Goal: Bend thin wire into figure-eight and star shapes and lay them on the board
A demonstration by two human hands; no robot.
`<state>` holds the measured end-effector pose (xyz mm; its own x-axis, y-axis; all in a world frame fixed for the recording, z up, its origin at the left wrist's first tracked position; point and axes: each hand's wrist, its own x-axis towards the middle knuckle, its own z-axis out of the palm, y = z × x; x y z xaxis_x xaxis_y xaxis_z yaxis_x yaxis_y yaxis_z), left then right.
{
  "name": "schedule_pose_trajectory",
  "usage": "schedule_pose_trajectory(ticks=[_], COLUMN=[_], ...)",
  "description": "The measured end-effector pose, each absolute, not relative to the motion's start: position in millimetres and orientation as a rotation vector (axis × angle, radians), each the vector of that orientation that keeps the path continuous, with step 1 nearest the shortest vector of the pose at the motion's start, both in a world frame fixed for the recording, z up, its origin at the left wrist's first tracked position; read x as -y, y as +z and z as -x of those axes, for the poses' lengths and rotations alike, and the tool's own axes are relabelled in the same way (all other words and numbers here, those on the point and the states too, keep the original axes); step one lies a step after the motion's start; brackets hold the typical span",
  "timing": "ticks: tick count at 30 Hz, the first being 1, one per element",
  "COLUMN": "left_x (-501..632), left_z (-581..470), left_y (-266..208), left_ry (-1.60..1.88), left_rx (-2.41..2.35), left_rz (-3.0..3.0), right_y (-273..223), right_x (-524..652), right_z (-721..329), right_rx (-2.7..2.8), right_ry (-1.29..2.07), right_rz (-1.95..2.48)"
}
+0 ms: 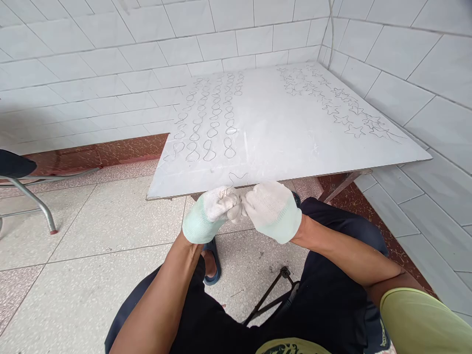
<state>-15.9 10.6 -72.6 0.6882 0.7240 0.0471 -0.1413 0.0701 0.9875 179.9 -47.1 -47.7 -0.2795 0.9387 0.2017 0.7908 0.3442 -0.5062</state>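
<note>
My left hand and my right hand wear white knit gloves with pale green cuffs. They meet just in front of the table's near edge, fingertips pinched together. Between them they grip a thin bent wire, whose zigzag upper part sticks up above the fingers like points of a star. Its lower part is hidden by the gloves. Behind the hands lies the white tabletop. Rows of figure-eight wire shapes cover its left part, and several star-shaped wires are spread along its right side.
White tiled walls border the table at the back and right. A metal-legged stool stands on the floor at far left. Below me are a slippered foot and a dark metal frame between my legs. A cable hangs in the corner.
</note>
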Motion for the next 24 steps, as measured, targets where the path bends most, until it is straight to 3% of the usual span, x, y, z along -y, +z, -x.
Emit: schedule_pose_trajectory(ticks=[8,19,24], left_x=[-10.1,-3.7,0.8], left_z=[14.8,18.6,16.0], left_y=[-63.3,-56.8,-56.1], left_ry=[0.721,0.705,0.702], left_rx=[-0.624,-0.375,-0.322], left_rz=[-1.45,-1.282,-1.269], right_y=[-39.2,-36.3,-40.0], right_x=[49.7,47.6,48.6], right_z=[-173.9,-181.7,-186.3], right_rx=[2.265,2.442,2.287], right_ry=[0.188,0.08,-0.19], right_rz=[1.56,1.369,1.471])
